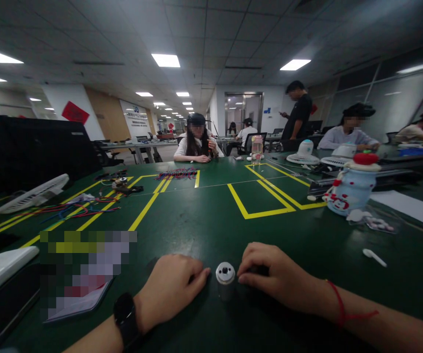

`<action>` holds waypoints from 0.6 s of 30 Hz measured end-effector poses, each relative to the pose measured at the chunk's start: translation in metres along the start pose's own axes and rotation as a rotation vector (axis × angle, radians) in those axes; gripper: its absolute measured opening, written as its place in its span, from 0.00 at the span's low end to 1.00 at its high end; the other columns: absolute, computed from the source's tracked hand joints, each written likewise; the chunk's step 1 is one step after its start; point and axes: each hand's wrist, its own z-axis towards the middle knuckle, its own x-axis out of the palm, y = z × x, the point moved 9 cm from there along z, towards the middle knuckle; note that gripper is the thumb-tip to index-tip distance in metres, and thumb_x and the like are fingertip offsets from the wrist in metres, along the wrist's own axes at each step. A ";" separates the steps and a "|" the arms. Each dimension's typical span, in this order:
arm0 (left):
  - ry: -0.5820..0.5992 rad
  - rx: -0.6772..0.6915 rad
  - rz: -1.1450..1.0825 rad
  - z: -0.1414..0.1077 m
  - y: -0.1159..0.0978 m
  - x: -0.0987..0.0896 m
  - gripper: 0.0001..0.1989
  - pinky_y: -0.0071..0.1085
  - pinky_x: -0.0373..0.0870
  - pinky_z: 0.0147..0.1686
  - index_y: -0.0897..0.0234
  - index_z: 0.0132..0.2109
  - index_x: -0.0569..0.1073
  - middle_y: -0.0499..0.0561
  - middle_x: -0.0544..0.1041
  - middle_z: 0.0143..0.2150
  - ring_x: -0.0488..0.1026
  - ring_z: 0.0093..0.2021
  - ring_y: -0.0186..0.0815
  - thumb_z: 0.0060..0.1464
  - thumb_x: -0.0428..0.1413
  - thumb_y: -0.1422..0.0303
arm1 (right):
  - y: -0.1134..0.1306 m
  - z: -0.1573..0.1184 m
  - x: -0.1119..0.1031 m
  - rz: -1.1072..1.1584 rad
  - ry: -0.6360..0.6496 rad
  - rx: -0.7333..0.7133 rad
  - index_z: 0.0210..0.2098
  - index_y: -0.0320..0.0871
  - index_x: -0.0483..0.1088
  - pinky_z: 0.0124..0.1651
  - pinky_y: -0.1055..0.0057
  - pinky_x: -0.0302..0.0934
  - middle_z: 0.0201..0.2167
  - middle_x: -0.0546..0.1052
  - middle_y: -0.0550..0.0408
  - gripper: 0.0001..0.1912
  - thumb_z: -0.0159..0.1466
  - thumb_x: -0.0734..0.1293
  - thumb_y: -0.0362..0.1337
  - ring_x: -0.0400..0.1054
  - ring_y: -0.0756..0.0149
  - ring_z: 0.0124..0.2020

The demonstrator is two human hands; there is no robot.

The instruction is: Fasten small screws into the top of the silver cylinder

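Note:
A short metal cylinder (225,280) stands upright on the green table, its pale round top showing a dark middle hole and two smaller ones. To its left, my left hand (174,284) rests with fingers curled and the thumb pointing at the cylinder, a small gap between. My right hand (270,274) is on the other side, fingers bent and fingertips close to the thumb, very near the cylinder but seemingly not gripping it. Neither hand shows anything held. A black watch (126,314) is on my left wrist, a red string (338,304) on my right.
A blurred plastic sleeve (86,279) lies left of my left hand. Loose wires (82,210) and a wire bundle (176,173) lie farther off. A snowman-shaped bottle (353,189) and a white earbud (374,257) are at right. A person (196,147) sits across the table.

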 end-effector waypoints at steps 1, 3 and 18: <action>-0.003 -0.002 0.002 0.000 0.000 0.000 0.22 0.31 0.45 0.24 0.63 0.25 0.70 0.47 0.71 0.22 0.64 0.22 0.31 0.64 0.44 0.61 | 0.002 0.001 -0.003 0.010 -0.026 -0.004 0.36 0.42 0.75 0.39 0.71 0.59 0.33 0.73 0.55 0.06 0.63 0.66 0.36 0.66 0.68 0.36; -0.003 -0.004 0.005 -0.001 0.000 0.000 0.22 0.31 0.45 0.24 0.63 0.25 0.70 0.47 0.71 0.21 0.63 0.22 0.31 0.64 0.44 0.61 | 0.007 0.002 -0.005 -0.038 -0.039 -0.020 0.36 0.43 0.75 0.39 0.71 0.58 0.33 0.73 0.55 0.05 0.63 0.67 0.36 0.66 0.67 0.36; -0.011 0.014 0.026 0.000 0.001 0.000 0.22 0.30 0.46 0.24 0.63 0.25 0.70 0.47 0.71 0.21 0.64 0.22 0.32 0.64 0.44 0.61 | -0.015 -0.007 0.005 -0.216 -0.002 0.070 0.43 0.44 0.68 0.33 0.71 0.56 0.35 0.71 0.56 0.10 0.61 0.67 0.35 0.64 0.68 0.32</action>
